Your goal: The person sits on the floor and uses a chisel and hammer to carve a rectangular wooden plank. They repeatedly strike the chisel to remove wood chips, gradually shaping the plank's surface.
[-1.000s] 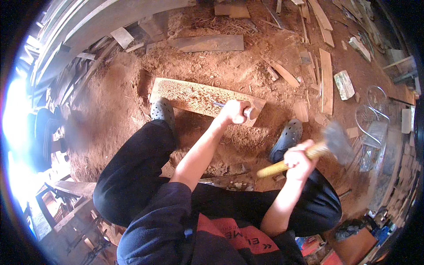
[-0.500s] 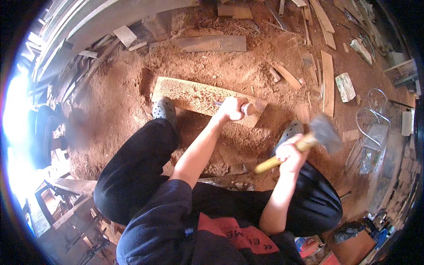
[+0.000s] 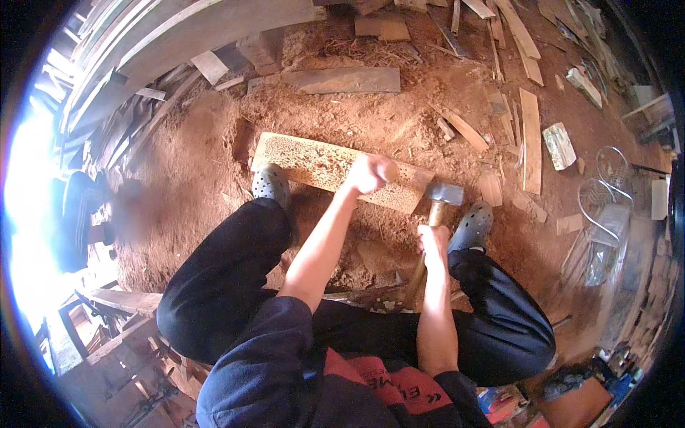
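Note:
A pale wooden board [image 3: 300, 155], its surface covered in small gouges and chips, lies on the dusty ground between my feet. My left hand [image 3: 366, 175] is closed round a chisel [image 3: 387, 170] over the board's right half. The chisel's handle end is blurred, and its blade is hidden now. My right hand [image 3: 433, 239] grips the wooden handle of a hammer [image 3: 446, 192]. The hammer's dark metal head is just off the board's right end, near my right clog [image 3: 472, 227]. My left clog [image 3: 270, 183] rests against the board's near left edge.
Reddish sawdust covers the ground. Another plank [image 3: 346, 80] lies beyond the board. Loose strips [image 3: 530, 141] and a whitish block [image 3: 559, 146] are scattered at right, near a wire rack [image 3: 603, 196]. Stacked timber [image 3: 207, 36] fills the far left. Another person's dark-clothed leg [image 3: 80, 214] shows at left.
The hammer has swung left and its head now points away from me, beside the board's end. My left hand stays over the board with the chisel, slightly turned.

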A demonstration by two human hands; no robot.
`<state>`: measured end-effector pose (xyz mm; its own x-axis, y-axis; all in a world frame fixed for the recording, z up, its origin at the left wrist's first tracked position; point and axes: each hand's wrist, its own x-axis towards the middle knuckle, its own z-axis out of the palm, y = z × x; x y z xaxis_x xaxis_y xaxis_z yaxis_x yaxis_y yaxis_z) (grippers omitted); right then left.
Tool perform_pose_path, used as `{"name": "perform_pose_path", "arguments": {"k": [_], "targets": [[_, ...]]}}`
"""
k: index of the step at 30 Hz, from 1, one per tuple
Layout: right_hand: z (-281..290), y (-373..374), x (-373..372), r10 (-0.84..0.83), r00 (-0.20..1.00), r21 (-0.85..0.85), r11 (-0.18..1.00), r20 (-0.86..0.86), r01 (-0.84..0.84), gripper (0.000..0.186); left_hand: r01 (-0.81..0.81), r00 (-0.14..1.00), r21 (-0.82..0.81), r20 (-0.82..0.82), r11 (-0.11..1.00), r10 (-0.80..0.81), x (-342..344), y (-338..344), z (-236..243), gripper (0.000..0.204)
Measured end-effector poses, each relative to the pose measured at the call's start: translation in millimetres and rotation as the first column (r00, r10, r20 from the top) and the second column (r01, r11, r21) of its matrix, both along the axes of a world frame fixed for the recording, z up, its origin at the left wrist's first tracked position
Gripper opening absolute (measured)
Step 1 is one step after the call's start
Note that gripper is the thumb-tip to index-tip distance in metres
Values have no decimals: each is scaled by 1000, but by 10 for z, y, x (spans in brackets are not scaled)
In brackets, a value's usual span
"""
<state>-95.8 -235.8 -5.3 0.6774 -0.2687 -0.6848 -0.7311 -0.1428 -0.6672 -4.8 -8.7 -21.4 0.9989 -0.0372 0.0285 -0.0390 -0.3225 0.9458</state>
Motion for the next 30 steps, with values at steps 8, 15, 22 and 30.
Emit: {"name": "perform_pose_path", "arguments": {"k": [8, 15, 22, 30], "targets": [[-485, 122, -66, 254, 944, -228, 927, -210, -300, 16, -420, 822, -674, 1, 608, 569, -73, 1721, 487, 32], [-316, 108, -56, 210, 957, -136, 961, -202, -239, 18, -205, 936, -336, 207, 919, 284, 105, 747, 643, 11], [-338, 119, -48, 224, 943, -127, 957, -245, -260, 15, 367, 922, 264, 20, 892, -386, -31, -57, 505, 35], [-356, 148, -34, 208, 940, -211, 940, -272, -269, 13, 355, 922, 333, 31, 874, -386, -146, 46, 80, 38]]}}
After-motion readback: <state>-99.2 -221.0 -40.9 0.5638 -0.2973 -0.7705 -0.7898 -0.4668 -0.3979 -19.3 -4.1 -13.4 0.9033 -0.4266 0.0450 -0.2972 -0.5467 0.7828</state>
